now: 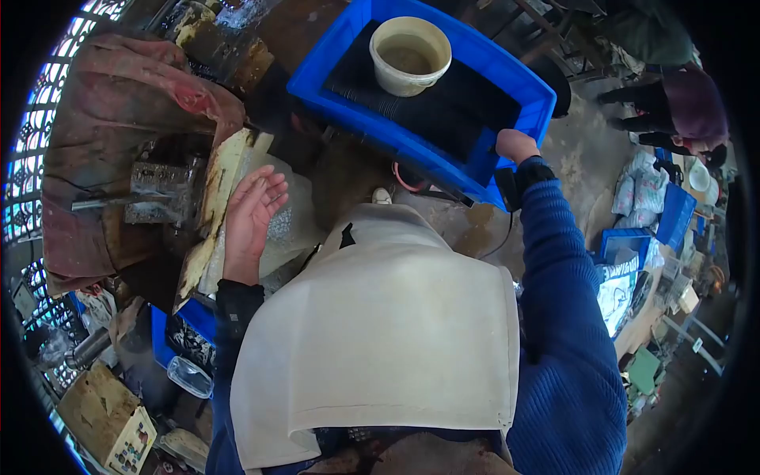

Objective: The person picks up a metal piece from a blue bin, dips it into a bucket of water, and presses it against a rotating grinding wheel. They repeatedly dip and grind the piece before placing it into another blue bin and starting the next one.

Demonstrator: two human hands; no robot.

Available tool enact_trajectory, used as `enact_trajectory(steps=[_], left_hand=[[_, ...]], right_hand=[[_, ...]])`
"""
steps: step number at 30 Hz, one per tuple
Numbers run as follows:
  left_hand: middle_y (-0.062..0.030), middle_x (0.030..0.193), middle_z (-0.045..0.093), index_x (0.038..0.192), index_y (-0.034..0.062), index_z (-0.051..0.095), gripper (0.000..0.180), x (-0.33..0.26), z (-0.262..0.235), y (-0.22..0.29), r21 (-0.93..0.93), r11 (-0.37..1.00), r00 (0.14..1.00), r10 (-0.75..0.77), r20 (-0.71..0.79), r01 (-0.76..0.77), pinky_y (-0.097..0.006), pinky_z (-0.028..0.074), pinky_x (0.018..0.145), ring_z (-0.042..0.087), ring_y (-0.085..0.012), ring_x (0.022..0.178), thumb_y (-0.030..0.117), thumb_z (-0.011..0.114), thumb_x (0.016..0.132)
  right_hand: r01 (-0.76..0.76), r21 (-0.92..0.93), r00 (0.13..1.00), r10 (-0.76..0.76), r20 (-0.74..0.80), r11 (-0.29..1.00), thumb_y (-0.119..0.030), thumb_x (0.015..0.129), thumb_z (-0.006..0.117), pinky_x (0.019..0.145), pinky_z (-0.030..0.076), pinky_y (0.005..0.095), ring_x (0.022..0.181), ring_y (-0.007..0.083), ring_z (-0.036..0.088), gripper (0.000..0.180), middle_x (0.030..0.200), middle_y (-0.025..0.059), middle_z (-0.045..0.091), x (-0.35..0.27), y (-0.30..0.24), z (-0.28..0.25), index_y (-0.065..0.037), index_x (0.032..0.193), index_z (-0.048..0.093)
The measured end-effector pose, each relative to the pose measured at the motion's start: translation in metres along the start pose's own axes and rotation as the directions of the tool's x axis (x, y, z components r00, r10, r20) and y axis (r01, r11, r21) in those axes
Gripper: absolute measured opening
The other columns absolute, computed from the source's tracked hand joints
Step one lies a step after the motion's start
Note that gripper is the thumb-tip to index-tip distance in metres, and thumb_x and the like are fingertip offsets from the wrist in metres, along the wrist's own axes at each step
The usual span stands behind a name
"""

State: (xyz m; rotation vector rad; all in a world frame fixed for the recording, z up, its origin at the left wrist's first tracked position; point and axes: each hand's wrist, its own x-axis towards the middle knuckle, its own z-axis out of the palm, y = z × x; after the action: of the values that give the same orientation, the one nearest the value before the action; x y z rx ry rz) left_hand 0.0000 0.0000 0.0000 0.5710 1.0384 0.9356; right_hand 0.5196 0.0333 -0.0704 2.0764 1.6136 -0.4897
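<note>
Cluttered workshop floor, stained and wet, surrounds a blue crate (518,87) lined with black ribbed sheets, a cream bucket (410,54) of murky liquid standing inside. The person's right hand (514,145) has its grip closed over the crate's near rim. The left hand (253,207) hovers open, fingers spread, above a sheet of bubble wrap (286,229) beside a rusty metal machine (162,190).

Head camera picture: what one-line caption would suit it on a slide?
Right hand grips the rim of a blue plastic crate holding a cream bucket; left hand hovers open.
</note>
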Motion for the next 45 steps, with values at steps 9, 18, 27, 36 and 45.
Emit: enact_trajectory(steps=[9,18,27,36,45], left_hand=[[-0.0112,0.109,0.066,0.122,0.0026,0.059,0.027,0.002,0.004,-0.008,-0.009,1.0,0.996,0.011,-0.086,-0.012,-0.033,0.051,0.088,0.063,-0.0198,0.1,0.014,0.054,0.098],[-0.01,0.109,0.066,0.121,0.0019,0.06,0.027,0.01,0.02,0.002,0.079,0.996,0.999,0.046,-0.02,-0.044,-0.032,0.051,0.088,0.063,-0.0181,0.101,0.014,0.055,0.098],[-0.0077,0.118,0.064,0.128,0.004,0.058,0.039,0.065,0.121,0.014,0.271,0.959,0.946,-0.016,0.325,-0.077,-0.031,0.049,0.089,0.061,-0.0159,0.106,0.025,0.061,0.095],[-0.0085,0.11,0.064,0.115,0.0059,0.059,0.034,0.091,0.144,-0.018,-0.09,0.985,0.974,-0.125,0.191,0.144,-0.038,0.05,0.088,0.062,-0.0218,0.103,0.03,0.064,0.093],[0.0005,0.084,0.06,0.092,0.015,0.059,0.019,0.088,0.124,-0.031,-0.056,0.983,0.982,-0.178,-0.056,0.175,-0.03,0.049,0.071,0.06,-0.0129,0.08,0.028,0.072,0.087]], right_hand=[[-0.076,0.025,0.992,0.073,0.1,0.997,-0.012,0.081,0.056,0.074,0.055,0.044,0.09,0.0364,0.069,0.022,0.095,0.0196,0.07,0.002,0.001,0.017,0.0,0.091,0.071],[-0.038,0.767,0.999,0.024,0.029,0.64,-0.018,0.09,0.06,0.058,0.05,0.0302,0.068,0.0197,0.062,0.017,0.08,0.0081,0.065,-0.02,-0.001,-0.031,-0.004,0.094,0.067],[0.061,0.972,0.9,-0.408,-0.153,-0.229,-0.02,0.096,0.06,0.047,0.035,0.0199,0.055,0.0046,0.045,0.021,0.07,-0.0031,0.05,-0.069,-0.116,-0.088,-0.001,0.105,0.06],[0.564,0.791,0.821,-0.265,-0.506,0.238,-0.017,0.09,0.063,0.055,0.046,0.031,0.063,0.0221,0.06,0.02,0.077,0.0097,0.063,-0.077,-0.178,-0.072,0.0,0.101,0.061],[0.61,0.674,0.792,-0.346,-0.503,0.417,-0.021,0.09,0.063,0.062,0.049,0.0373,0.071,0.0304,0.063,0.024,0.082,0.0179,0.065,-0.085,-0.201,-0.057,0.001,0.1,0.061]])
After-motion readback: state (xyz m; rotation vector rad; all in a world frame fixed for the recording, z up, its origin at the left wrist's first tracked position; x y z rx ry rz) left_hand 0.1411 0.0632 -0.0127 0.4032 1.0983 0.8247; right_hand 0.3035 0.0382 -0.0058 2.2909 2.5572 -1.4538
